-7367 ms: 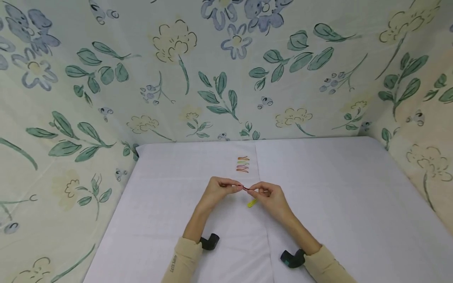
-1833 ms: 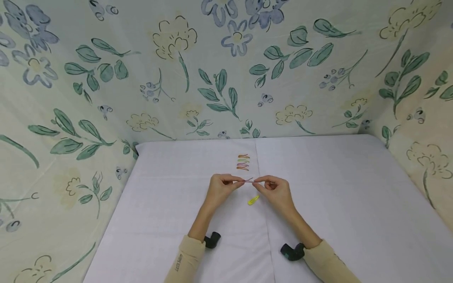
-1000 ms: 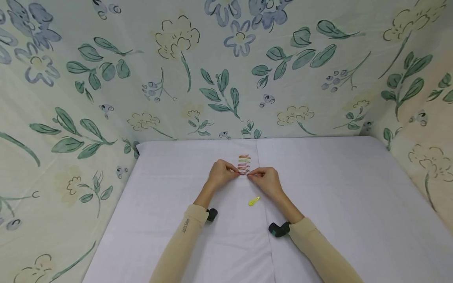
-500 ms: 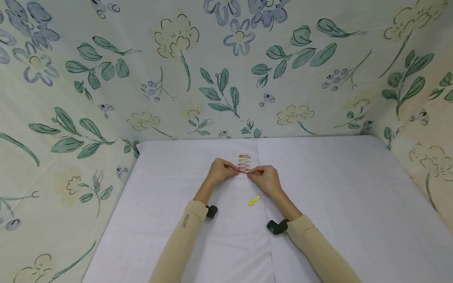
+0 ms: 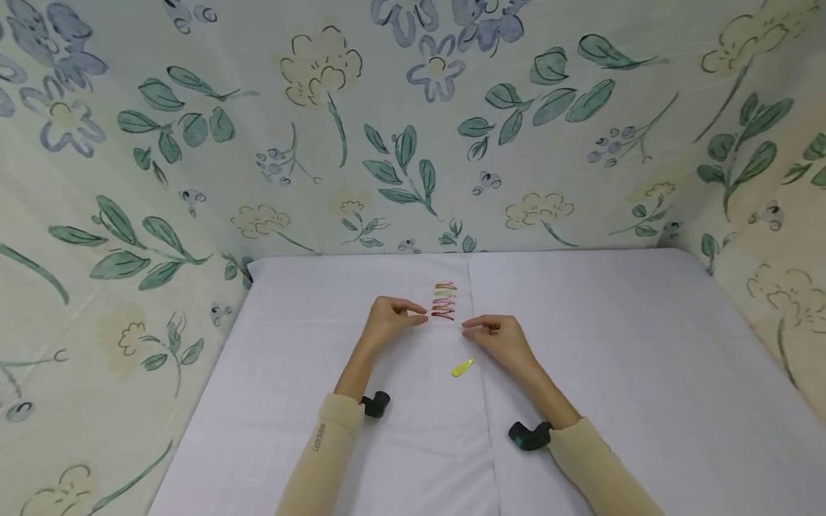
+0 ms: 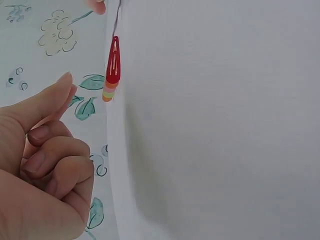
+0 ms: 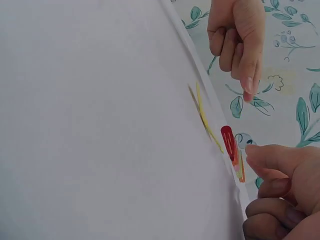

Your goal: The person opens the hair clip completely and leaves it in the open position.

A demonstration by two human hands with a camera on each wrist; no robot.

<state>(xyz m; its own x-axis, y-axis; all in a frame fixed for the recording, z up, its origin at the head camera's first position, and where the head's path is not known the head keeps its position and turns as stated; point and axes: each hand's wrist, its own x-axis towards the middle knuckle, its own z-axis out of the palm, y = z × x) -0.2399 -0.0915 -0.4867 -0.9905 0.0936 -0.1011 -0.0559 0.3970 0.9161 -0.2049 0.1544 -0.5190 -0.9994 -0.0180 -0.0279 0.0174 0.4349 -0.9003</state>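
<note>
A red snap hair clip (image 5: pixel 442 316) lies at the near end of a column of several snap clips on the white cloth. Beyond it are orange, pink, green and orange clips (image 5: pixel 445 286). To the left of the red clip, my left hand (image 5: pixel 387 322) hovers with thumb and forefinger apart, holding nothing. My right hand (image 5: pixel 503 340) is off the column's right side, also without anything between its fingertips. A yellow snap clip (image 5: pixel 462 368) lies by itself nearer to me, its ends splayed in the right wrist view. The left wrist view shows the red clip's (image 6: pixel 114 76) broad end.
A white cloth (image 5: pixel 613 358) covers the table, with a crease running front to back just right of the clips. Floral fabric (image 5: pixel 400 143) hangs behind and at both sides. Dark devices (image 5: pixel 530 436) are worn on both wrists.
Both hands first held the red clip in the air, then set it down at the near end of the column. They have since let go and drawn apart, left and right.
</note>
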